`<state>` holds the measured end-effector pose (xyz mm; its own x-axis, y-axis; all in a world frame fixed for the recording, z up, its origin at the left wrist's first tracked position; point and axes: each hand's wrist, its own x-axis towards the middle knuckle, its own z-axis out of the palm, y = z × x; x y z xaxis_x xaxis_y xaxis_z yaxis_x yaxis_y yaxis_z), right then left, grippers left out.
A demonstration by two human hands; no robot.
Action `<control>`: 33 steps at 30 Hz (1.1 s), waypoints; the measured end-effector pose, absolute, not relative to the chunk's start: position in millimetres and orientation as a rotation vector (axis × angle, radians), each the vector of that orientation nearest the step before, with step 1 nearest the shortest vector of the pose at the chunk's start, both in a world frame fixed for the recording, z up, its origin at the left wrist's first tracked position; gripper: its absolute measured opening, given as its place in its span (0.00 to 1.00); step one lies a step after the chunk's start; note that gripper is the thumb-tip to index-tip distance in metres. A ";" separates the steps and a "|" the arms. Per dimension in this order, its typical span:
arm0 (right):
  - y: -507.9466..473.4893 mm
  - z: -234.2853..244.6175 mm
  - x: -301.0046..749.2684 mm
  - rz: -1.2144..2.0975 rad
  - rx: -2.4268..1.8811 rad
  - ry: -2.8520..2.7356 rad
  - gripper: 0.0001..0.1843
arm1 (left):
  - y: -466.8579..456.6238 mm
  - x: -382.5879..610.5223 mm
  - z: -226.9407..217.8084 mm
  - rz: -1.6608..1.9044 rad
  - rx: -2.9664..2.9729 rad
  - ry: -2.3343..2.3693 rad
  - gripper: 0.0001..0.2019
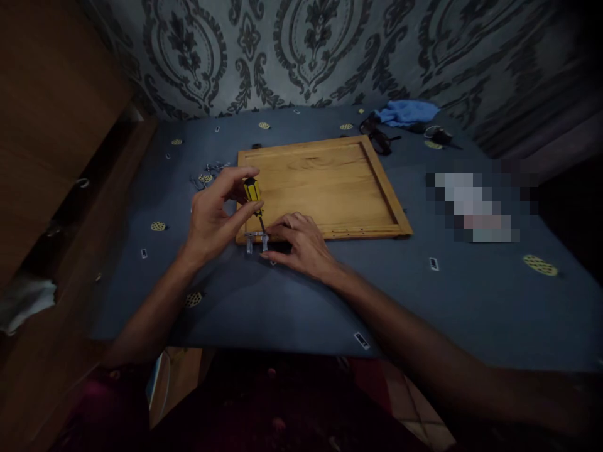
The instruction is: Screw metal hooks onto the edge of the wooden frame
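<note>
A yellow and black screwdriver (252, 190) stands nearly upright in the fingers of my left hand (211, 216), its handle between thumb and fingers. The shaft points down at a metal hinge (257, 236) on the near left edge of a wooden cabinet door (311, 182). My right hand (304, 245) rests at the door's near edge, thumb and fingers closed about the right side of the hinge. Whether the screwdriver tip sits in a screw is too small to tell. The door lies flat with its recessed panel facing up.
Small metal pieces (207, 176) lie on the blue tablecloth (400, 307) left of the door. Behind its far right corner are dark sunglasses (380, 141) and a blue cloth (407, 113). A blurred-out item (475, 204) lies to the right. Wooden furniture (51, 113) borders the left side.
</note>
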<state>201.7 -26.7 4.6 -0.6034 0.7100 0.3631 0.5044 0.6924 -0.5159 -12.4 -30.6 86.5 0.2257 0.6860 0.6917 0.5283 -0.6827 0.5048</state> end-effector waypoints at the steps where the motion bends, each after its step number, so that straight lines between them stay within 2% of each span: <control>1: -26.7 4.6 201.7 0.491 -0.929 -2.350 0.30 | -30.3 -13.0 86.4 1.437 2.332 1.155 0.17; 7: -27.8 6.7 201.8 0.490 -0.931 -2.353 0.28 | -30.7 -12.7 86.5 1.351 2.361 1.130 0.17; 33: -27.5 7.1 200.9 0.499 -0.966 -2.350 0.28 | -33.4 -23.8 73.0 1.519 2.185 1.201 0.22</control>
